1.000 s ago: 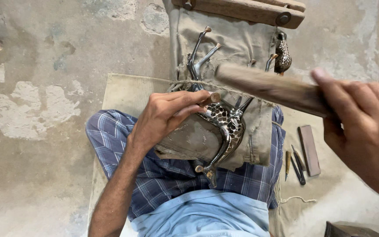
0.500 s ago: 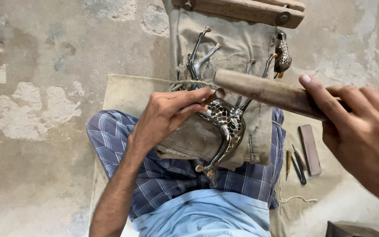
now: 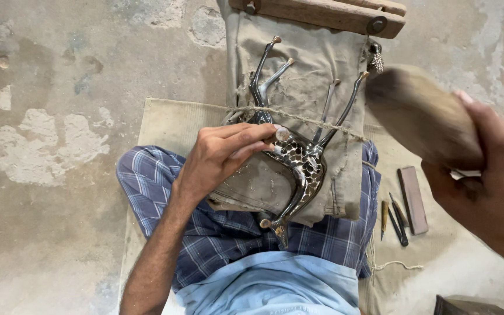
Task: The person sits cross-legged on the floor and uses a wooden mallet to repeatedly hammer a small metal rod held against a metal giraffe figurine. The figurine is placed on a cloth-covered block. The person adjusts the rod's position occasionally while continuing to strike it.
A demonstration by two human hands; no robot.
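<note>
- Rough grey concrete floor [image 3: 59, 87] with pale worn patches fills the background, and a beige mat [image 3: 164, 125] lies on it under the seated person.
- The landmark is a shiny metal animal figure [image 3: 298, 157] with long thin legs and a patterned body. It lies on a folded khaki cloth [image 3: 310, 76] over the person's lap, and a thin string [image 3: 322, 123] crosses the cloth and the figure.
- The left hand [image 3: 223, 154] rests on the left side of the figure. Its fingers are pressed together and pinch a small chisel [image 3: 280, 134], whose blunt end shows just above the body of the figure.
- The right hand [image 3: 491, 186] is up and to the right of the figure, well apart from it. It is wrapped firmly around a thick wooden mallet [image 3: 421, 114], which looks blurred.
- Above the figure, at the far end of the cloth, there is a wooden bar [image 3: 322, 13] with bolts.
- To the right of the figure, on the mat, lie a flat brown stone [image 3: 413, 199] and several thin metal tools [image 3: 395, 217], side by side.
- Below the figure you see the blue checked garment [image 3: 217, 233] on the legs and a light blue shirt [image 3: 269, 286].
</note>
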